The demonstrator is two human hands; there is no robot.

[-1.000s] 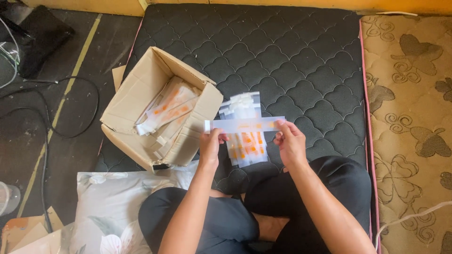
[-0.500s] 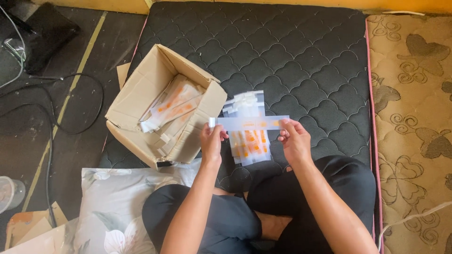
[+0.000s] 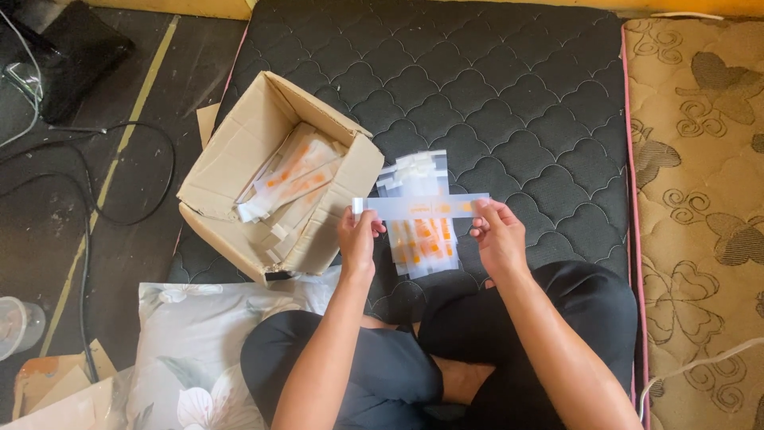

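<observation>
Black quilted mattress (image 3: pixel 493 87) carrying an open brown cardboard box (image 3: pixel 231 171) of clear sachets. A loose pile of clear orange-marked sachets (image 3: pixel 418 239) lies within reach. Left hand (image 3: pixel 358 239) and right hand (image 3: pixel 497 235) pinch a long clear packet strip (image 3: pixel 418 208) by its ends, stretched flat above the pile.

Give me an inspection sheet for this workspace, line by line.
Surface: black quilted mattress; the person sits cross-legged on it.
Job's things: long clear packet with orange print, held level; a stack of like packets lies beneath on the mattress; open cardboard box at its left edge holds more.
Clutter: floral pillow; clear plastic cup and cardboard scraps on the floor.
Grips: left hand pinches the packet's left end, right hand its right end.
Cables: black cable loops over the dark floor; white cord at lower right.
Surroundings: beige patterned mattress on the right.
</observation>
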